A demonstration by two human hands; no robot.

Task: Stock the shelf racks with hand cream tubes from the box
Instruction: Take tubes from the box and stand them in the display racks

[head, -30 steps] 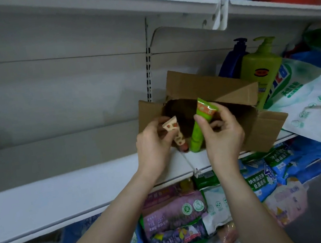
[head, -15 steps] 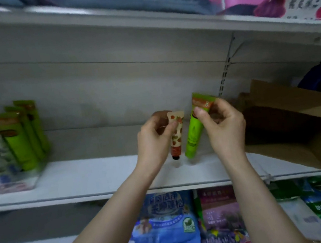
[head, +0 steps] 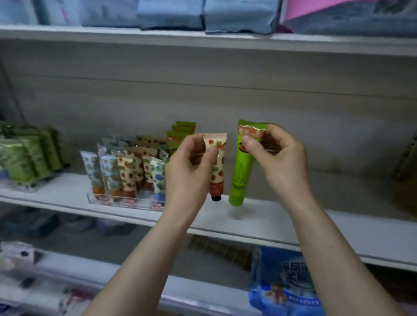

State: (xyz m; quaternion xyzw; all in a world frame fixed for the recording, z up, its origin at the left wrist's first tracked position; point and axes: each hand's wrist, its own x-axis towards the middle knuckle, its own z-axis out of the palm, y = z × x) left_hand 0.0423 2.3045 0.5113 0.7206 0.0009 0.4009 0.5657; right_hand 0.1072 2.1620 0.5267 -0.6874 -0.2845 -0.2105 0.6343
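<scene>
Pinching at the crimped ends is noted: the strawberry tube (head: 218, 176) is held by the left hand (head: 186, 177), the green tube (head: 242, 173) by the right hand (head: 282, 162), both cap-down above the shelf (head: 280, 219). Each is best lowered upright into its matching row in the clear rack (head: 124, 200).

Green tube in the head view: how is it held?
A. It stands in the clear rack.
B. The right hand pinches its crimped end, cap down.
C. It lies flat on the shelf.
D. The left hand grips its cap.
B: the right hand pinches the green tube at its crimped top, cap hanging down; the left hand holds the strawberry tube.
</scene>
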